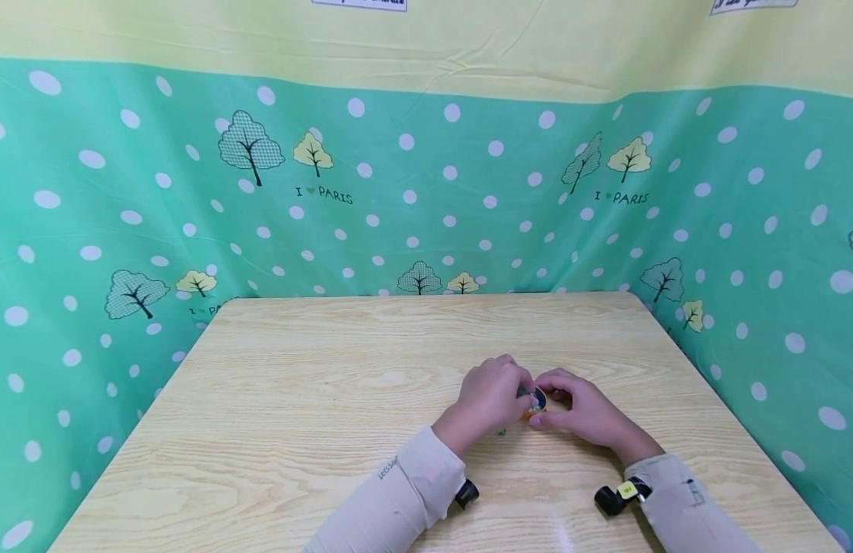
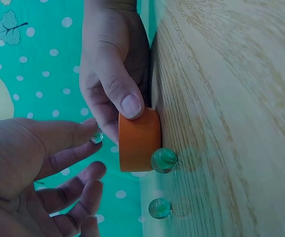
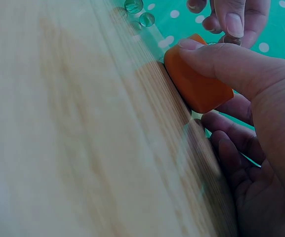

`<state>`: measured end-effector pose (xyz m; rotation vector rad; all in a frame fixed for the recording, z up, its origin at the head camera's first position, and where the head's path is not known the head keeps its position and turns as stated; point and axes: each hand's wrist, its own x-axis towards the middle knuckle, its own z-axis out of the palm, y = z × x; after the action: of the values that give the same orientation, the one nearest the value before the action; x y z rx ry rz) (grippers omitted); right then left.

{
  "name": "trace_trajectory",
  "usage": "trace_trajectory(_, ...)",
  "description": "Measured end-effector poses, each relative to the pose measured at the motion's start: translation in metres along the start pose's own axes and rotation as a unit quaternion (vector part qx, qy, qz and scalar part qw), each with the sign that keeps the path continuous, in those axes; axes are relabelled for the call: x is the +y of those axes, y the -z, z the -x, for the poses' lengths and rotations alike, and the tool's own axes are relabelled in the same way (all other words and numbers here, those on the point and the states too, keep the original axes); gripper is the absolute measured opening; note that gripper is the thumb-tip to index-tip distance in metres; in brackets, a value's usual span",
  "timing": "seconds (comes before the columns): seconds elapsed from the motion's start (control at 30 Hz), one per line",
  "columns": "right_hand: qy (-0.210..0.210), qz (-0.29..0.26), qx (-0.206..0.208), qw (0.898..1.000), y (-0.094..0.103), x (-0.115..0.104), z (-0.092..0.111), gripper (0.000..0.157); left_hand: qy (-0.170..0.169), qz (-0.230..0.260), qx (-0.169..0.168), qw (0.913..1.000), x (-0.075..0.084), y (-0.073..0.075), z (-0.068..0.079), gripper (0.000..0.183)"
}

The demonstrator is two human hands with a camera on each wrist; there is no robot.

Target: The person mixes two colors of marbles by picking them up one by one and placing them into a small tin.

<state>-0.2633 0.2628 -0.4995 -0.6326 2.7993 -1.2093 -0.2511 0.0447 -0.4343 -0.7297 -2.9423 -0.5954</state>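
Observation:
A small orange round container (image 2: pixel 137 140) with a dark inside stands on the table, and some glassy things show in it in the head view. My right hand (image 1: pixel 585 408) grips its side, the thumb (image 3: pixel 221 59) against the orange wall and the fingers round the far side. My left hand (image 1: pixel 492 392) pinches a clear glass marble (image 2: pixel 97 136) between thumb and index finger, right at the container's rim. Two green-swirled glass marbles, a nearer marble (image 2: pixel 164 160) and a farther marble (image 2: pixel 159 208), lie on the table beside the container.
The light wood table (image 1: pixel 295 430) reaches back to a green dotted curtain (image 1: pixel 399 192) with printed trees, which also hangs along both sides. Black wrist cameras, one on the left sleeve (image 1: pixel 466 494) and one on the right sleeve (image 1: pixel 612 501), sit low over the tabletop.

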Motion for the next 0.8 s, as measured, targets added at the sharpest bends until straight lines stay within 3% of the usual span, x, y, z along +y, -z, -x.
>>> trace_trajectory(0.8,0.003,-0.002,0.001,1.000,0.0004,-0.0021,0.0013,0.044,0.004,0.009,-0.003,0.9999,0.0011,0.0014,0.0006,0.012)
